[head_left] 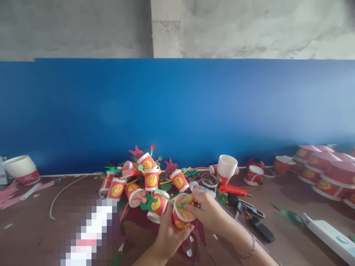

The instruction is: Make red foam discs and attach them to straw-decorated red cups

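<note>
1. We have the held cup (181, 224) in our left hand (171, 229), over the middle of the surface (74, 194) and well short of its far edge; it tips so that its mouth shows; our left fingers curl round its side, closed on it.
2. Our right hand (205, 204) is at the rim; thumb and forefinger press together, seemingly pinching the green strip (163, 192) that reaches into the mouth; we cannot tell exactly where its end lies.
3. To do this well, we judge, we should grip the cup firmly enough to stop it turning, yet lightly enough that its wall does not buckle; a pinch close to the rim should guide the strip best, without creasing it.
4. Counting outward, we find one cup in hand; behind it, towards the far edge, about eight red cups (152, 180), overlapping, so perhaps more; two dark-pink animal cutouts (171, 165) among them.
5. Towards the right edge we count one tall white cup (227, 167), one orange-handled tool (233, 190), one black fob (262, 228) and one long white device (331, 236); the pink-topped stacks (318, 162) overlap too much to count.
6. Towards the left edge we count one tilted white cup (21, 168).
</note>
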Demonstrator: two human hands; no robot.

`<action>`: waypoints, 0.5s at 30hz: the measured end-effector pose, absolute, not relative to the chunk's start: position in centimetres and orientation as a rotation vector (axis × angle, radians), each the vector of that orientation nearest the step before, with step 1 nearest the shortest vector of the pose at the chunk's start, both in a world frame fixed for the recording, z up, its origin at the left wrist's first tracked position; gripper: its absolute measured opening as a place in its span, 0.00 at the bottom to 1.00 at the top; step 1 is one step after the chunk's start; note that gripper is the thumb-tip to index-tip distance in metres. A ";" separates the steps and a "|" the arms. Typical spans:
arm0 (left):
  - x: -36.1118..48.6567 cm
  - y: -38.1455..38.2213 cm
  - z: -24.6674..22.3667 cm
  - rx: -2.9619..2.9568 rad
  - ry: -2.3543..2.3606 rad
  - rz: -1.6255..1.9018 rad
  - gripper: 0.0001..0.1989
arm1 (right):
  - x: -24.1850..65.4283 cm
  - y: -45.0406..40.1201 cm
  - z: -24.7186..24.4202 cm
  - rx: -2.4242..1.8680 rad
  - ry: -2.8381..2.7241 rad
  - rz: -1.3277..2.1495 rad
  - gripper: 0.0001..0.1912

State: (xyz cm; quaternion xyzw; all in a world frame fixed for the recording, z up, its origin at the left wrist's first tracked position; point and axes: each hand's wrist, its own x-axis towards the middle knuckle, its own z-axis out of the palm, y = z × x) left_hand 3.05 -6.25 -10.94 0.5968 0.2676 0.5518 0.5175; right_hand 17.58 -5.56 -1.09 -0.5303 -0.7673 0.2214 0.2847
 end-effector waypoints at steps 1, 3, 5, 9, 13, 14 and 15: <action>3.0 -6.2 -11.0 1.433 0.649 1.318 0.27 | 17.5 -5.5 -1.2 -1.394 -2.067 0.614 0.06; 3.0 -6.2 -11.0 1.435 0.655 1.316 0.27 | 17.5 -5.4 -1.3 -1.340 -2.091 0.668 0.06; 3.0 -6.2 -11.0 1.410 0.669 1.330 0.27 | 17.6 -5.3 -1.3 -1.307 -2.065 0.741 0.06; 3.1 -6.1 -11.0 1.351 0.717 1.349 0.27 | 18.0 -4.9 -1.0 -1.290 -1.921 0.796 0.18; 2.9 -5.9 -11.2 1.366 0.901 1.435 0.28 | 18.7 -5.1 -0.4 -1.271 -1.847 0.580 0.15; 2.9 -5.9 -11.4 1.358 0.954 1.469 0.28 | 18.9 -5.3 -0.3 -1.279 -1.859 0.551 0.14; 2.8 -5.9 -11.6 1.339 0.988 1.492 0.28 | 19.2 -5.5 -0.2 -1.298 -1.884 0.555 0.14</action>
